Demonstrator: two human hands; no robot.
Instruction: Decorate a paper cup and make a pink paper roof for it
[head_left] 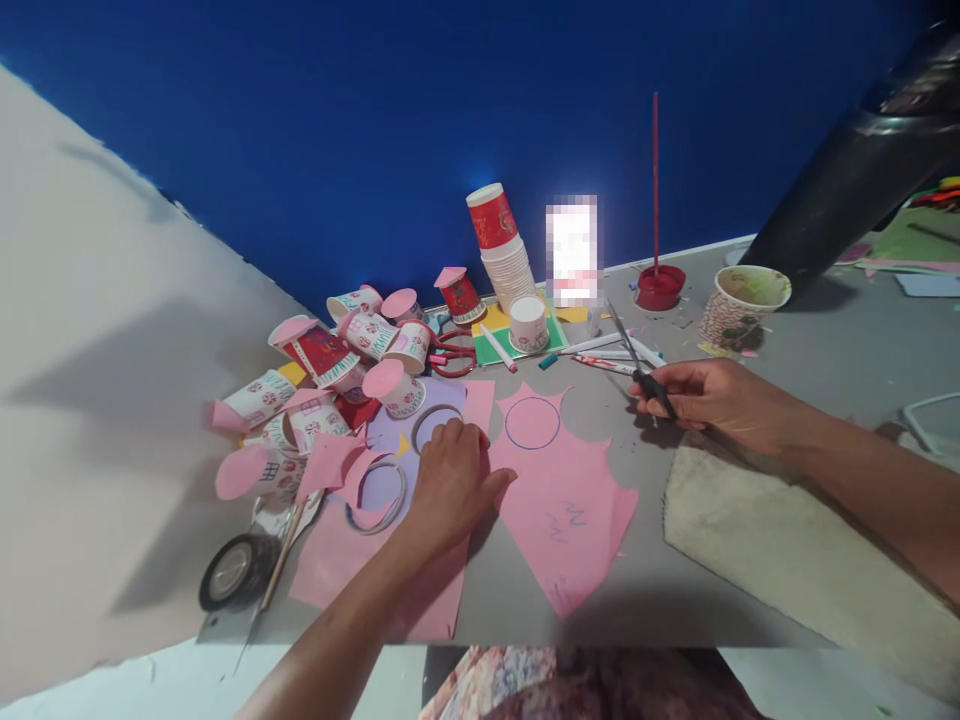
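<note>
My right hand (697, 392) is closed around the dark handles of a pair of scissors (628, 335), whose blades point up and away. To its left lies a pink paper sheet (566, 480) with jagged cut edges, a drawn blue circle and pen scribbles. My left hand (456, 470) rests beside that sheet, thumb stretched out toward it and fingers bent down. Next to those fingers, on purple paper (442, 393), is a grey ring (417, 425). A second ring (400, 505) lies nearer, partly covered by pink paper scraps (330, 468). What lies beneath my left palm is hidden.
Decorated paper cups (324, 352) with pink tops crowd the left side. A leaning cup stack (506, 262), markers (607, 363) and red-handled scissors (452, 355) are farther back. Black tape (234, 575) sits at front left; a used cup (742, 300) and a cloth-like slab (750, 530) are at right.
</note>
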